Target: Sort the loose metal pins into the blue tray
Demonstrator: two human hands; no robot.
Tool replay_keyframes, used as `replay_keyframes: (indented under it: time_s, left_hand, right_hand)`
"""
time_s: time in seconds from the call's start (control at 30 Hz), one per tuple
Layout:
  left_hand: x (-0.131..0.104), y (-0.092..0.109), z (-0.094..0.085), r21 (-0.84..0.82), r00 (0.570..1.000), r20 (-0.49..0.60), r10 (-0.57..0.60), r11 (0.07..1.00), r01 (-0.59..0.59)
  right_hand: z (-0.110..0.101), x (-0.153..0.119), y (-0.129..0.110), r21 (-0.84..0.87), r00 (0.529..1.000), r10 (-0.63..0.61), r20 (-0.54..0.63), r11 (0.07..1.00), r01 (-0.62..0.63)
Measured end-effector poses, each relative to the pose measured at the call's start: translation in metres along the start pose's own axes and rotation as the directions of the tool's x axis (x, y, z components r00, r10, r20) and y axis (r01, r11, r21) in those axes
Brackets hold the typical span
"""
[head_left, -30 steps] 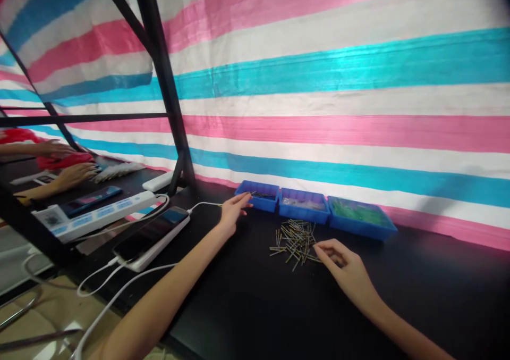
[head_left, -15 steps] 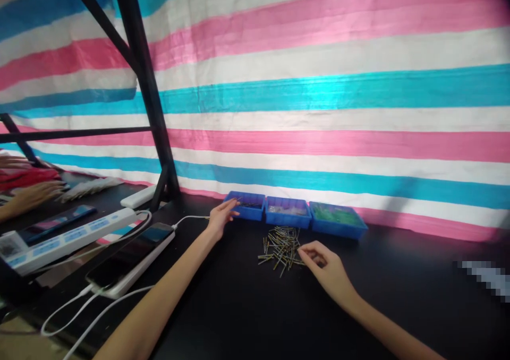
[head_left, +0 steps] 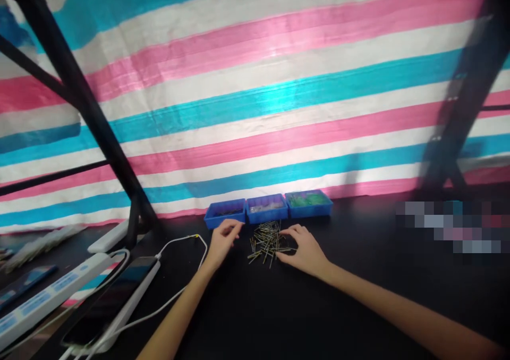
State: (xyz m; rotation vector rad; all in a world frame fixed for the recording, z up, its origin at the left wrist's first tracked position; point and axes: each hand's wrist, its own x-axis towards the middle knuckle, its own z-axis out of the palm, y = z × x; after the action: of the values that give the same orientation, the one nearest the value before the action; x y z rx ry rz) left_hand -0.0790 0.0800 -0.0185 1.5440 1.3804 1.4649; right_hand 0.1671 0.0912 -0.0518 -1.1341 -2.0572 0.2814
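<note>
"Fingers [head_left: 290, 232] of the right hand [head_left: 309, 252]?"
"Apart, at the right edge of the thin rods [head_left: 266, 237] piled on the black table [head_left: 255, 312]."
"Left hand [head_left: 221, 241]?"
"Near a blue tray [head_left: 214, 223]; I can't tell whether its fingers meet."

Bins [head_left: 270, 215] behind pile [head_left: 266, 239], room in front

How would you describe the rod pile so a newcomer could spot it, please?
On the black table, find the row of three blue trays. The rod pile lies in front of the middle one, between left hand and right hand. Unlike the trays' contents, it lies loose, uncontained.
</note>
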Motion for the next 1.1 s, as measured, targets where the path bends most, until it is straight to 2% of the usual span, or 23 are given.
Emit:
replay_keyframes:
  time_s: [0.07,0.1,0.17,0.23,0.3,0.47,0.77,0.97,1.1]
  left_hand:
    - [-0.011,0.005,0.013,0.132,0.993,0.071,0.089,0.986,-0.098]
    - [-0.016,0.007,0.019,0.247,0.978,0.132,0.158,0.951,-0.187]
    - [-0.026,0.012,0.028,0.435,0.922,0.284,0.262,0.822,-0.368]
    - [-0.034,0.015,0.035,0.517,0.866,0.402,0.299,0.707,-0.483]
    - [-0.038,0.017,0.039,0.529,0.835,0.453,0.311,0.66,-0.533]
    - [-0.035,0.015,0.038,0.542,0.812,0.488,0.321,0.617,-0.57]
    - [-0.023,0.009,0.023,0.662,0.866,0.429,0.258,0.562,-0.495]
    - [-0.023,0.006,0.023,0.681,0.869,0.435,0.238,0.544,-0.49]
    - [-0.021,0.004,0.024,0.656,0.853,0.464,0.238,0.555,-0.512]
  right_hand:
    - [0.003,0.0,0.001,-0.045,1.0,0.027,0.008,0.999,-0.027]
    - [0.003,0.0,0.002,-0.06,0.999,0.032,0.016,0.998,-0.031]
    - [0.004,0.0,0.001,-0.077,0.999,0.018,0.04,0.997,-0.015]
    - [0.003,-0.001,-0.001,-0.083,0.998,-0.011,0.065,0.996,0.016]
    - [0.001,-0.002,-0.002,-0.084,0.997,-0.023,0.073,0.996,0.029]
    - [-0.006,-0.004,-0.001,-0.087,0.997,-0.009,0.079,0.996,0.016]
    - [-0.019,0.002,0.01,-0.029,0.977,-0.034,0.208,0.999,0.041]
    - [-0.031,0.003,0.016,0.065,0.948,-0.068,0.31,0.997,0.05]
    - [-0.037,0.003,0.02,0.116,0.929,-0.087,0.36,0.992,0.048]
